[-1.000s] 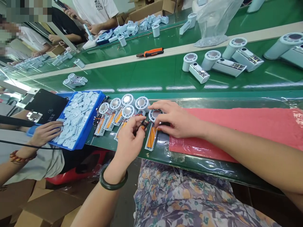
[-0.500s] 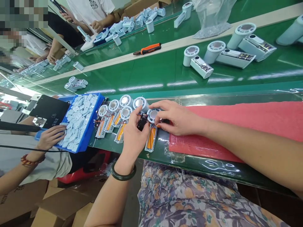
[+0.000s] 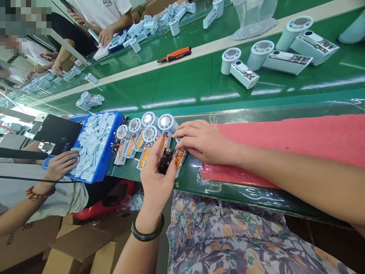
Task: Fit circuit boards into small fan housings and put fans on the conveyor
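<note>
Surface inspected: a long green belt table (image 3: pixel 182 186) under a clear plastic film, with a coarse red foam sheet (image 3: pixel 285 140) laid on it as the reference point. The person's right hand (image 3: pixel 203 141) lies at the sheet's left edge, its grip released, fingers extended and resting on the nearest pale housing strip (image 3: pixel 179 158), which is wrapped in orange tape. The left hand (image 3: pixel 155 171), with a dark green bangle (image 3: pixel 147 230) at the wrist, is further left of the sheet, its grip clenched on a small black circuit board (image 3: pixel 165 161) pinched between thumb and fingers above the table. Left of the sheet stands a row of round white housings with metallic centres (image 3: pixel 149 134), joined by thin red and black wires to flat strips bearing orange batteries (image 3: pixel 144 156). Beyond them sits a blue plastic tray (image 3: pixel 112 140) heaped with pale blue moulded parts (image 3: pixel 94 148), and a co-worker's hand (image 3: pixel 61 165) rests on these. Past the sheet, on a further green belt, lie orange-handled pliers (image 3: pixel 174 55), finished pale cylindrical units (image 3: pixel 285 62) and a crumpled transparent bag (image 3: pixel 253 19). Cardboard boxes (image 3: pixel 76 247) stand on the floor below the table's near edge.
</note>
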A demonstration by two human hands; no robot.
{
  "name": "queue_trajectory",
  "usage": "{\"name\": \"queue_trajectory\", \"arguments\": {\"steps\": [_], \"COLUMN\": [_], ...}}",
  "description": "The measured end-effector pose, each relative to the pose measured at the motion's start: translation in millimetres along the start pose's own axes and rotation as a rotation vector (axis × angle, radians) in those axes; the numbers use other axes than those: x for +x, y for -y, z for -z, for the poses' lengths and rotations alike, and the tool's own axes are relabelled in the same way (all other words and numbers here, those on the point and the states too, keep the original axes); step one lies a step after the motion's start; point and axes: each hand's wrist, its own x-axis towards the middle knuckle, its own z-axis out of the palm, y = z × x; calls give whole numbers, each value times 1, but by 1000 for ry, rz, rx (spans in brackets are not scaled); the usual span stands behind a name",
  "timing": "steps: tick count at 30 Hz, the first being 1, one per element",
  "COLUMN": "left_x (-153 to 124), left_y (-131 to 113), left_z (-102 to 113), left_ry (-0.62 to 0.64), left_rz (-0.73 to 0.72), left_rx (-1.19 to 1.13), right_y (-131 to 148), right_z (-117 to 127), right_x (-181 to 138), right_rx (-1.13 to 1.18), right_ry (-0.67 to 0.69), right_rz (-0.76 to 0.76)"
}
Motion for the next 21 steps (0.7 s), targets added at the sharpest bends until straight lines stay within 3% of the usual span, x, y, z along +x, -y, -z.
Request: {"name": "queue_trajectory", "arguments": {"steps": [13, 17, 21], "left_x": [-15, -13, -13], "left_y": [7, 9, 9], "left_z": [-8, -7, -6], "left_ry": [-91, -74, -60], "left_rz": [0, 69, 69], "left_rx": [16, -34, -38], "right_y": [15, 7, 3], "right_z": [7, 8, 5], "right_x": [17, 16, 15], "right_rx": [-236, -130, 3], "right_ry": [138, 111, 75], "right_rz": [72, 28, -113]}}
